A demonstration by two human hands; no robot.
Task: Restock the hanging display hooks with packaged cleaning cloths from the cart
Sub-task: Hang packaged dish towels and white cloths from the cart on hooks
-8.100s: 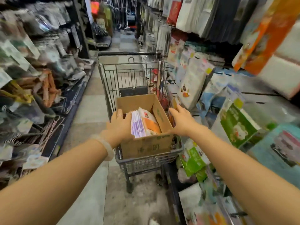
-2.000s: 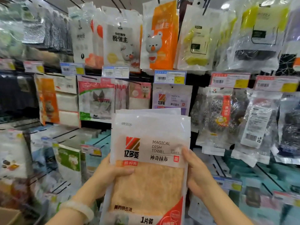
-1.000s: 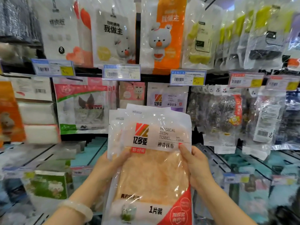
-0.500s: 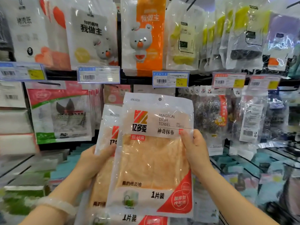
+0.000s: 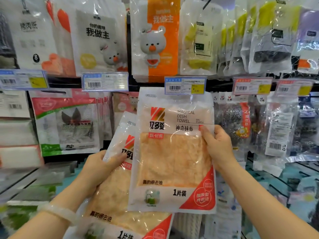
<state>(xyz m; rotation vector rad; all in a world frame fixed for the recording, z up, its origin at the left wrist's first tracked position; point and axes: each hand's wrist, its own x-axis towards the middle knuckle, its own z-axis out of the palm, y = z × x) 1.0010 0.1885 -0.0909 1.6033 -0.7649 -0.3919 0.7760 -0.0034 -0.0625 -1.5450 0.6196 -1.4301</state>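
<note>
My right hand [image 5: 217,149] grips the right edge of an orange dish towel pack [image 5: 172,152] and holds it upright against the display. The pack's top edge sits just under the blue price tag [image 5: 185,85], whose hook is hidden behind it. My left hand [image 5: 100,168] holds a stack of the same orange towel packs [image 5: 114,192], lower and to the left, tilted, partly behind the raised pack. The cart is out of view.
Hanging goods fill the wall: bear-printed packs [image 5: 153,38] above, sponges [image 5: 198,42] upper right, steel scourers [image 5: 238,125] right, a green-and-red pack [image 5: 69,125] left. Price tags [image 5: 105,81] run along the rail. Lower shelves slope out at bottom left and right.
My right hand has lifted one pack off the stack and raised it to the price tag. The left hand's stack stays lower left.
</note>
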